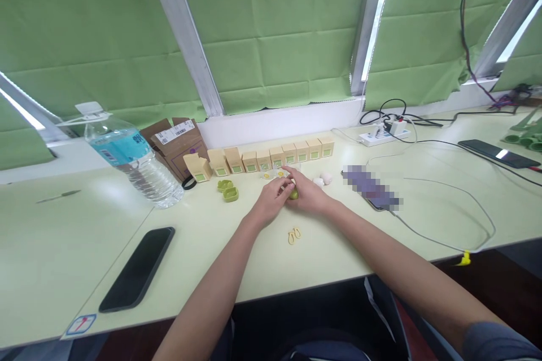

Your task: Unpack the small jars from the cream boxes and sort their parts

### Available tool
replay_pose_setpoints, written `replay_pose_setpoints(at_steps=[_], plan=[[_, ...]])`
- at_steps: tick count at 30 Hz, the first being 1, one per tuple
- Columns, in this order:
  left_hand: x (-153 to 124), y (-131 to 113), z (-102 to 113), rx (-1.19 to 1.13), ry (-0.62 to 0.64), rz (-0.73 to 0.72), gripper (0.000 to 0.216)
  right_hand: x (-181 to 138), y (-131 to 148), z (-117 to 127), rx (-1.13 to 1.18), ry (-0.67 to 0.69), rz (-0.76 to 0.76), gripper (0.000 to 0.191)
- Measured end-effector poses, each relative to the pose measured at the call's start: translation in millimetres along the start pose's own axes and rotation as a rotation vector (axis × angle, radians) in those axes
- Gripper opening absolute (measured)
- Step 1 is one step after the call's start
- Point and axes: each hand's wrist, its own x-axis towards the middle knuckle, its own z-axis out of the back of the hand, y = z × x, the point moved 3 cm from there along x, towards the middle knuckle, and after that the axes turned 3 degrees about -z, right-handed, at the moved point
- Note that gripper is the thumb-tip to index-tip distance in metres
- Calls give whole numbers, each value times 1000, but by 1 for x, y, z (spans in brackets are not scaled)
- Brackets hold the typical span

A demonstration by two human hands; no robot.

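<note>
"Where are we with the green piece [294, 194]?"

"It's between our two hands, just above the tabletop [271, 265] as far as we can judge, in front of the row of cream boxes [263, 161]. We'd call this step close handling with the fingers."

"And how does each grip stand?"

"Our right grip [311, 193] is curled around the piece, its index finger stretched forward. Our left grip [271, 197] is bent in from the other side, fingertips at the piece or just beside it; whether it has hold of anything, we cannot tell."

"What does the next move call for?"

"We'd say a steady right hold, with the left fingertips doing the fine work and only light pressure."

"How does the piece look?"

"Small and olive-green, with a rounded edge showing; our fingers cover the rest, so we can't make out its full shape. Its colour is close to that of the green case [231, 196] lying to our left. Two pale yellow loops [292, 233] lie nearer us, and a pair of whitish rounded pieces [326, 178] sits beyond our right wrist."
</note>
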Motion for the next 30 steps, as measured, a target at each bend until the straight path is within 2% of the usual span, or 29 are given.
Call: replay_pose_setpoints(at_steps=[5,11,17,25,30], plan=[[-4,5,7,-55,-34,33,24,0,4,-1,-6,1,13,89],[-3,14,3,-256,-106,158,24,2,2,-1,22,-7,20,82],[1,23,5,-350,-226,198,26,3,2,0,33,-18,51,81],[2,37,12,-617,-424,293,28,2,4,6,91,-24,-118,65],[2,39,12,-665,-422,298,30,3,5,6,77,-28,-119,55]])
